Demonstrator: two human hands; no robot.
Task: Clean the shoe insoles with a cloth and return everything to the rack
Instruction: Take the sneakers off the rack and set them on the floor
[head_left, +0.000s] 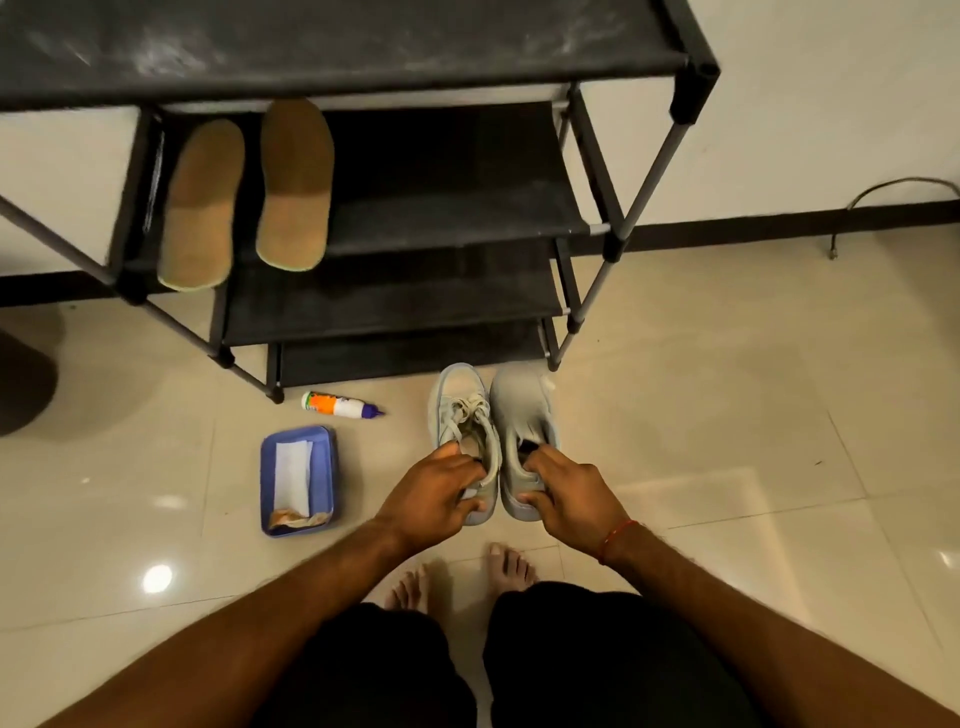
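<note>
I think I am near the end: the 2 insoles (244, 192) lie on the rack (644, 171), my left hand (436, 493) and right hand (563, 493) each grip a shoe (462, 410) on the floor, and the cloth (293, 475) sits in the tray (267, 467).

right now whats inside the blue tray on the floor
Inside the blue tray lies a white cloth, with brownish crumpled material at its near end. Whatever sits under the cloth is covered.
</note>
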